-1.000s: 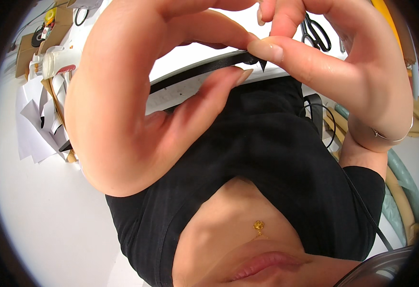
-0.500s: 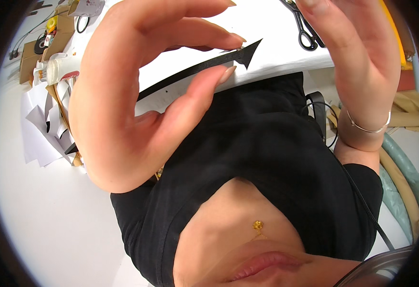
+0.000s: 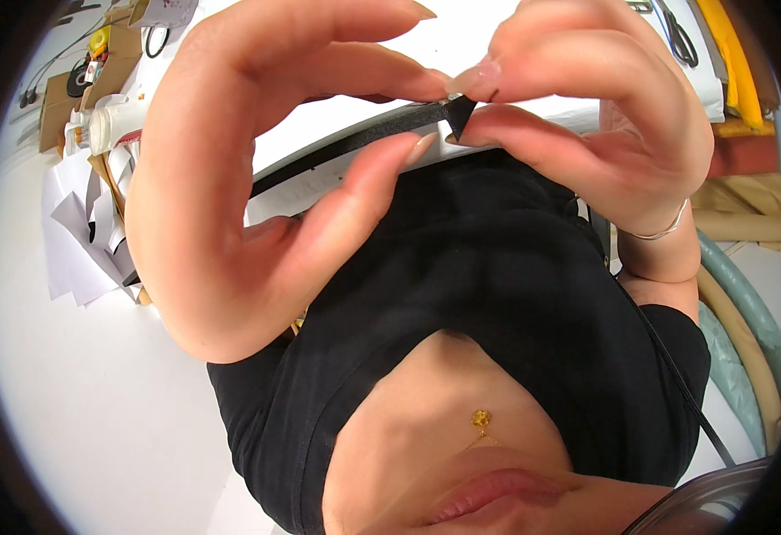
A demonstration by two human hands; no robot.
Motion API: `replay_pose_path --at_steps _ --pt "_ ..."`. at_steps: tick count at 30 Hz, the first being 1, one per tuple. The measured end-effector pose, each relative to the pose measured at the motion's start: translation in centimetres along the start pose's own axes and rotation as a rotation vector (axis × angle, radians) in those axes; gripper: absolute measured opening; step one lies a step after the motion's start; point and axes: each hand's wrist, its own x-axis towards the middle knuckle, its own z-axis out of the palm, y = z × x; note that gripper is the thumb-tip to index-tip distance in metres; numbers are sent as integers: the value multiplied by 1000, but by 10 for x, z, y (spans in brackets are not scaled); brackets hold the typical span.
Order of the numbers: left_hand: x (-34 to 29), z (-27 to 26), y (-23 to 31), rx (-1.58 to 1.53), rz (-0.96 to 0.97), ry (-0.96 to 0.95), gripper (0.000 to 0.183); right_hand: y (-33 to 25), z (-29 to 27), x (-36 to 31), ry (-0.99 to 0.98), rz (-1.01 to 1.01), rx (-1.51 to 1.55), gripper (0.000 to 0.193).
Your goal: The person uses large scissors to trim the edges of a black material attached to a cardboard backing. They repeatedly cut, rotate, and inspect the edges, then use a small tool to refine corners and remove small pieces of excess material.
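Note:
A narrow black strip (image 3: 355, 141) of flat material runs in a curve through my left hand (image 3: 221, 169). The fingers and thumb of that hand are bent around the strip near its end, the fingertips above it and the thumb just below. At that end, a pointed black tip (image 3: 460, 118) shows between the fingers of my right hand (image 3: 613, 116), which pinch it from the right side. The two hands' fingertips almost meet there. My left palm and fingers hide part of the strip.
A white table (image 3: 533, 143) lies beyond my hands, with black-handled scissors (image 3: 678, 40) at its far right. Papers (image 3: 78, 232), a white cylinder (image 3: 114, 129) and a cardboard box (image 3: 60, 111) are on the left. Rolled material (image 3: 738, 321) stands at the right.
My right hand has come in leftward from the right and closed on the strip's pointed end. My left hand has stayed nearly in place, holding the strip.

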Motion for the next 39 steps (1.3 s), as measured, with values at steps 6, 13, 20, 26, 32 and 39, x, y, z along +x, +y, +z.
replay_pose_path --at_steps 6,13,20,26,32,39 --pt "2 5 -1 -61 14 14 58 -18 -4 10 -21 -37 -241 16" --pt "2 -3 -8 -49 68 -55 60 -25 -4 9 -52 159 -227 12" --pt "10 -17 -11 -77 121 -220 60 -23 -2 9 -35 159 -224 18" --pt "10 -22 -17 -59 162 -268 62 -22 0 10 -28 148 -223 22" --pt "8 -21 -16 -68 150 -229 62 -21 2 11 -26 118 -232 27" --pt "7 -21 -10 -44 77 -221 61 -21 1 10 -2 26 -272 33"
